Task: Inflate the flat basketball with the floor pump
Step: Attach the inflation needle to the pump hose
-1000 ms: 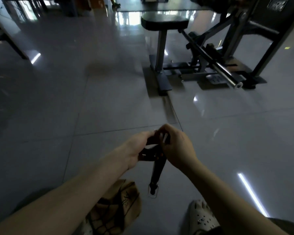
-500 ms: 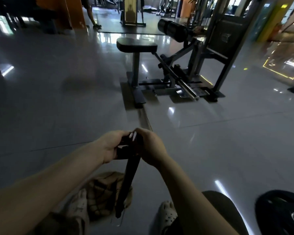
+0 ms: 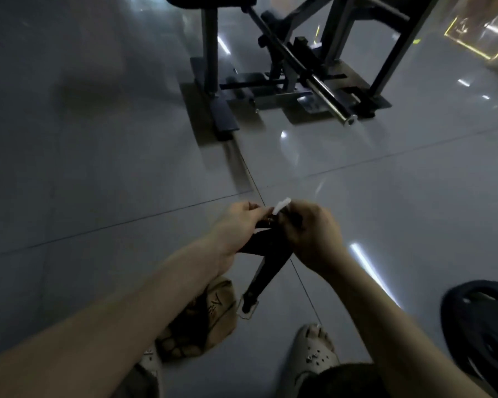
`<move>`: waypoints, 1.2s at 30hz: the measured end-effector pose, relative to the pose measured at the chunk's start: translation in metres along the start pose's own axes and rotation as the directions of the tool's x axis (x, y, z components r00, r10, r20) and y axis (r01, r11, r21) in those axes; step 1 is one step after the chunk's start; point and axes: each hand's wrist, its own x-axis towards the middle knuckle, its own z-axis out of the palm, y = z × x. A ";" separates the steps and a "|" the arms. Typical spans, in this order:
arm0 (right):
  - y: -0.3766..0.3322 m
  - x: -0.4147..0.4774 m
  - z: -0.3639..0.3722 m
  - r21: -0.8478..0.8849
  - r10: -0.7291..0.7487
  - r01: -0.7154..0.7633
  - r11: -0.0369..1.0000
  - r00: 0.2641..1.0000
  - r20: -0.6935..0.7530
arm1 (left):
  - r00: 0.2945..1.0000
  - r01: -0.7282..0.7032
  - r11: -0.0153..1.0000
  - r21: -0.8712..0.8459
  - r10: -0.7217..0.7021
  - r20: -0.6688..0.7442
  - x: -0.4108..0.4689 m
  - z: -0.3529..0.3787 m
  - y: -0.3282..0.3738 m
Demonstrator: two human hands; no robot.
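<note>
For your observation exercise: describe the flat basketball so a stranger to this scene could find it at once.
Start at the person's two forearms reaching up from the bottom edge; the left forearm crosses over it. There on the grey floor, left of the black pump, lies the basketball. Unlike the round black weight plate at right, it is tan, crumpled and collapsed.

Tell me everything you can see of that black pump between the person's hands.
The floor pump is a slim black tube, matte plastic or metal by its look, leaning on a slant. Its lower end sits in a small pale foot plate on the grey tile floor. Both hands close around its top: the left hand on the dark handle, the right hand beside it, where a small white piece sticks out. The flat basketball lies just left of its base.
</note>
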 end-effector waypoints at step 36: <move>-0.019 -0.021 -0.006 0.556 0.307 -0.247 0.794 0.952 -0.016 | 0.945 -0.318 0.948 0.026 0.315 0.089 0.024 0.021 -0.002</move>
